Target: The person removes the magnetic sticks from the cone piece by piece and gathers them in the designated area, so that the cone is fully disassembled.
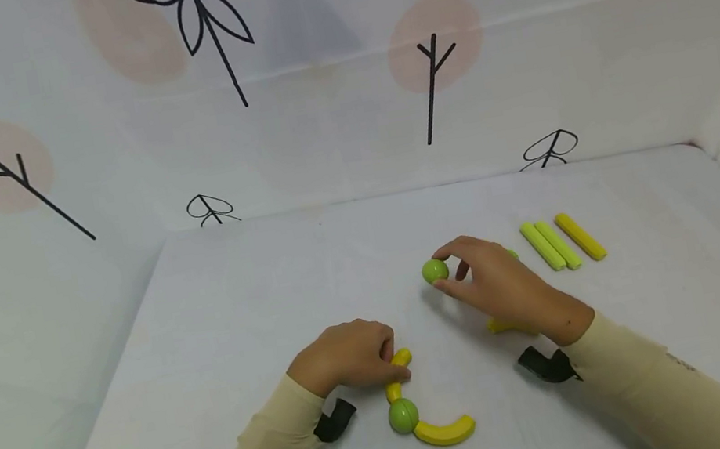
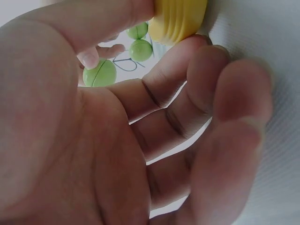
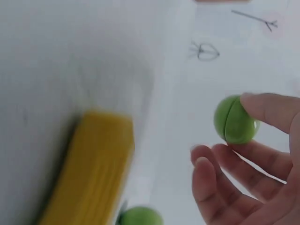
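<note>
In the head view my left hand is low over the white table, thumb and index finger pinching a yellow curved piece. Its ridged side shows between the fingertips in the left wrist view. The piece's near end meets a green ball, and a second yellow curved piece runs right from that ball. Farther back, my right hand pinches another green ball above the table. A seam around this ball is visible in the right wrist view.
Two light green sticks and a yellow stick lie at the back right. Under the right forearm a yellow piece is partly hidden. Behind the right hand peeks a bit of green. A patterned white cloth rises behind the table.
</note>
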A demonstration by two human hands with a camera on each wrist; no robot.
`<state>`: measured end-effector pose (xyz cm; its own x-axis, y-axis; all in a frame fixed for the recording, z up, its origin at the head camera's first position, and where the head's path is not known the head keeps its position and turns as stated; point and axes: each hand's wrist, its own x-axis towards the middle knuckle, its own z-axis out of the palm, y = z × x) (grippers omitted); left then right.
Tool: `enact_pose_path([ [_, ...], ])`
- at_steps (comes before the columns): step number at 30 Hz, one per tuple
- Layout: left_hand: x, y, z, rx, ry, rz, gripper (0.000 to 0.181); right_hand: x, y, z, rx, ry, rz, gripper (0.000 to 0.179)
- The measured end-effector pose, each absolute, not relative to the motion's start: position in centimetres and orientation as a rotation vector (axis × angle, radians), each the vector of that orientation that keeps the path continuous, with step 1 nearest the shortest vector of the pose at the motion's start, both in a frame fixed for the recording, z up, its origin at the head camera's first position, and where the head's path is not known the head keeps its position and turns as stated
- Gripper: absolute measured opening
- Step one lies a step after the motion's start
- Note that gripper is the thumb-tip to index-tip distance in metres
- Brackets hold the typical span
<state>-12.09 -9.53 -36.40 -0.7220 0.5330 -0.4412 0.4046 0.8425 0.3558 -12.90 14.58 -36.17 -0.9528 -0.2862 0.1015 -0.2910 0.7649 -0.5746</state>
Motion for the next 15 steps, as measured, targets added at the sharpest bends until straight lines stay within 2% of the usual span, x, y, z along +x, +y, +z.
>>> enact_pose_path([
  [15, -12.2, -9.7, -36.6, 0.704, 2.475, 0.335, 0.036, -14.6, 17.4, -36.8, 0.369, -2.973, 0.834, 0.038],
])
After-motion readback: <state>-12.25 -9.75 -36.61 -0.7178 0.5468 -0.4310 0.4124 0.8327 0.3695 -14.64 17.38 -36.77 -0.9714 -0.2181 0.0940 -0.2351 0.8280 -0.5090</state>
